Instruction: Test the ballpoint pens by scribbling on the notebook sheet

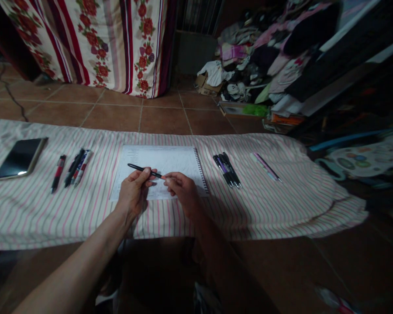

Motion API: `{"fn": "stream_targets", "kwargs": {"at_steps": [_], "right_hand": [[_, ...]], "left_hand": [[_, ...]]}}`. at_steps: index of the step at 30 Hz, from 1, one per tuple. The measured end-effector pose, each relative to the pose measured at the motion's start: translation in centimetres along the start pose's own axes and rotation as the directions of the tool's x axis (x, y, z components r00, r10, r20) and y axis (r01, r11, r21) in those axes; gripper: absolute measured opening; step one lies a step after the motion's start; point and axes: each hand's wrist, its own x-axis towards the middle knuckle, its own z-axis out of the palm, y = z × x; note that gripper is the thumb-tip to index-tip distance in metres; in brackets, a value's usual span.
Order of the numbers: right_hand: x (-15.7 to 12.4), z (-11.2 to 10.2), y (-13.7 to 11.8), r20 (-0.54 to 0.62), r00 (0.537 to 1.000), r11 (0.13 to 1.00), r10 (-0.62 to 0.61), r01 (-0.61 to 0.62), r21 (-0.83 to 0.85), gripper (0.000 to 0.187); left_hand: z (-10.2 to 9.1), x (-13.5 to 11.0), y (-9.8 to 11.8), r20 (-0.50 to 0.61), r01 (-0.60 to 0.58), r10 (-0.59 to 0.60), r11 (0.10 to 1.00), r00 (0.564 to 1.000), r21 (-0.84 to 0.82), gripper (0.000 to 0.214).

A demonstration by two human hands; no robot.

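Note:
My left hand (134,192) is closed around the middle of a black pen (139,168), which lies level above a spiral notebook (170,161). My right hand (182,188) pinches the pen's right end between thumb and fingertips. Both hands hover over the lower edge of the notebook's white page, which rests on a striped cloth (262,205).
Left of the notebook lie several pens (72,168) and a dark phone (19,158). More pens (227,170) and a pink pen (266,167) lie to the right. Beyond the cloth are floor tiles, a floral sheet (118,43) and a heap of clothes (265,56).

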Motion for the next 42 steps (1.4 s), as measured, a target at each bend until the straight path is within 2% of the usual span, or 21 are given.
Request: {"fn": "stream_targets", "kwargs": {"at_steps": [9, 13, 15, 18, 23, 29, 34, 37, 42], "right_hand": [[0.2, 0.0, 0.7, -0.020, 0.998, 0.998, -0.059, 0.060, 0.010, 0.022], [-0.5, 0.0, -0.4, -0.081, 0.993, 0.994, 0.091, -0.086, 0.067, 0.039], [-0.7, -0.1, -0.9, -0.024, 0.987, 0.985, 0.158, -0.156, 0.079, 0.038], [-0.8, -0.2, -1.2, 0.059, 0.982, 0.980, 0.179, -0.183, 0.081, 0.038], [-0.8, -0.1, -1.2, 0.068, 0.992, 0.990, 0.109, -0.115, 0.077, 0.027], [-0.4, 0.2, -0.5, 0.022, 0.999, 0.995, 0.041, -0.043, 0.094, 0.026], [-0.1, 0.2, -0.2, -0.024, 0.996, 0.984, 0.083, -0.078, 0.158, 0.023], [-0.2, -0.1, -0.3, -0.037, 0.991, 0.965, 0.127, -0.114, 0.237, 0.030], [-0.4, -0.1, -0.1, -0.052, 0.997, 0.985, 0.056, -0.046, 0.168, 0.030]], "left_hand": [[-0.2, 0.2, -0.2, 0.006, 0.013, -0.013, 1.000, 1.000, -0.014, 0.006], [-0.2, 0.1, 0.0, -0.010, 0.023, -0.023, 1.000, 1.000, -0.022, 0.007], [-0.2, 0.0, 0.1, -0.001, 0.034, -0.034, 0.999, 0.999, -0.028, 0.007], [-0.3, 0.0, 0.0, 0.030, 0.036, -0.035, 0.999, 0.999, -0.022, 0.006], [-0.3, -0.2, 0.1, 0.045, 0.019, -0.019, 1.000, 0.999, -0.001, 0.002], [0.0, -0.4, 0.3, -0.043, 0.044, -0.044, 0.999, 0.998, -0.014, 0.007], [0.3, -0.1, 0.7, -0.069, 0.025, -0.029, 0.998, 0.997, -0.049, 0.010], [0.4, -0.2, 0.8, -0.058, 0.015, -0.017, 0.999, 0.998, -0.035, 0.011], [0.1, -0.6, 1.2, -0.073, 0.022, -0.023, 1.000, 0.997, -0.017, 0.013]]}}
